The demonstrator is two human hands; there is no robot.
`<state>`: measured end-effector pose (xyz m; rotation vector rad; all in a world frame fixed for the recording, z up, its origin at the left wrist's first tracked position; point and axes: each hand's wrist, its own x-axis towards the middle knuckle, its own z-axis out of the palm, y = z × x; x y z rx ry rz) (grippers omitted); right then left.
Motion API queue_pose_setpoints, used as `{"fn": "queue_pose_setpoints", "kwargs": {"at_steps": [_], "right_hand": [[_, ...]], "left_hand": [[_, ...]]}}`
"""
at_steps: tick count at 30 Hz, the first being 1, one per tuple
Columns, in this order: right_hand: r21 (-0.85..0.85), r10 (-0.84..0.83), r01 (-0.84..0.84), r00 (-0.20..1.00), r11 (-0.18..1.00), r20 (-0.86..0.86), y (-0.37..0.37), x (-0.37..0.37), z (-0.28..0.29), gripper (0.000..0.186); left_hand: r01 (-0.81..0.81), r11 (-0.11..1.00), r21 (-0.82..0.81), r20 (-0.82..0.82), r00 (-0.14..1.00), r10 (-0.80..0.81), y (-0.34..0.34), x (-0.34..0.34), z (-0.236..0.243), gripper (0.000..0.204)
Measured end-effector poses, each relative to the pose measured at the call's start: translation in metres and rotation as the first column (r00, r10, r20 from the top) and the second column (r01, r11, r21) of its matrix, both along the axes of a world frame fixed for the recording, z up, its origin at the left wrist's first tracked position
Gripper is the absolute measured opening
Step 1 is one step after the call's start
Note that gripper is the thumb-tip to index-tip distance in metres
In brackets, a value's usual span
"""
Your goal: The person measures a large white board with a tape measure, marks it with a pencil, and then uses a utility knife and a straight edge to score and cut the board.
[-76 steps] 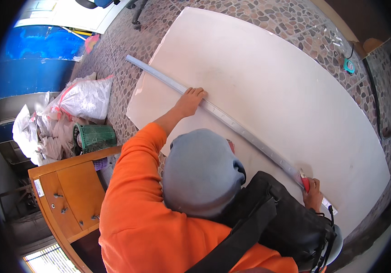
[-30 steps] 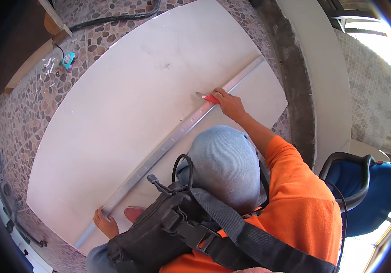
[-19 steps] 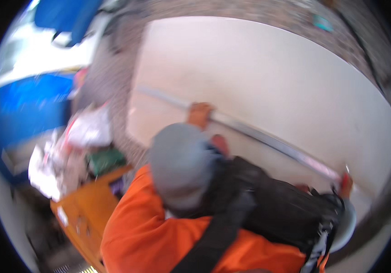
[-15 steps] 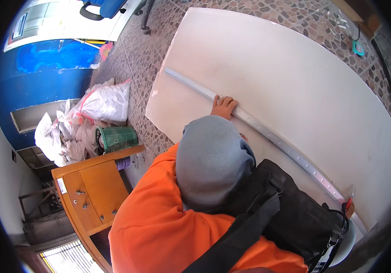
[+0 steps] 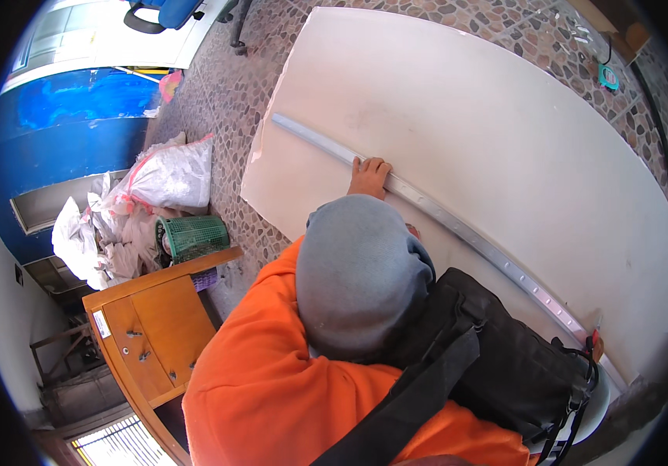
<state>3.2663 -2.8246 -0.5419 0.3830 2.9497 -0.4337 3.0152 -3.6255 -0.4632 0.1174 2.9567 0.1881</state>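
Note:
My left hand (image 5: 369,177) grips a long silver metal bar (image 5: 446,217), fingers curled over it, on a large off-white board (image 5: 466,116) lying on the floor. Near the bar's lower right end, my right hand (image 5: 597,348) holds a red cutting tool (image 5: 596,335) with a light tip, partly hidden behind a black bag (image 5: 489,357) hanging at my front. My bent grey-blue knee (image 5: 357,279) covers the left forearm and the middle of the board's near side.
Pebble-patterned floor (image 5: 268,46) surrounds the board, with a teal tape measure (image 5: 607,77) beyond it. To the left stand white sacks (image 5: 167,175), a green basket (image 5: 194,237) and a wooden cabinet (image 5: 147,334). A blue chair (image 5: 170,14) is at top left.
The view swung toward the right and back again. Compared with 2.5 seconds ago, my left forearm is now hidden behind the knee; both hands remain at the bar.

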Motion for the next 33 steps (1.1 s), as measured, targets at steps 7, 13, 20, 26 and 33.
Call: {"fn": "queue_pose_setpoints", "kwargs": {"at_steps": [7,13,20,26,33], "right_hand": [[0.034,-0.039,0.039,0.999,0.999,0.010,-0.011,0.002,0.018,0.038],[0.043,-0.056,0.055,0.998,0.998,0.009,-0.014,0.009,0.026,0.035],[0.035,-0.065,0.064,0.998,0.997,0.008,-0.049,0.011,0.027,0.031],[0.040,-0.200,0.203,0.978,0.978,-0.056,-0.076,0.009,0.056,0.028],[0.213,-0.239,0.270,0.958,0.939,-0.161,-0.154,-0.073,0.078,0.026]], "left_hand": [[0.045,0.999,0.007,0.077,0.996,-0.046,-0.006,0.004,0.011,0.048],[0.143,0.989,0.038,0.033,0.989,-0.145,-0.008,0.005,0.013,0.047],[0.149,0.989,-0.016,0.056,0.987,-0.148,-0.032,0.005,0.016,0.045],[0.162,0.959,0.233,-0.300,0.950,-0.087,-0.034,-0.030,-0.013,0.041],[-0.657,0.616,0.435,0.248,0.745,0.619,-0.106,-0.029,-0.052,0.068]]}}
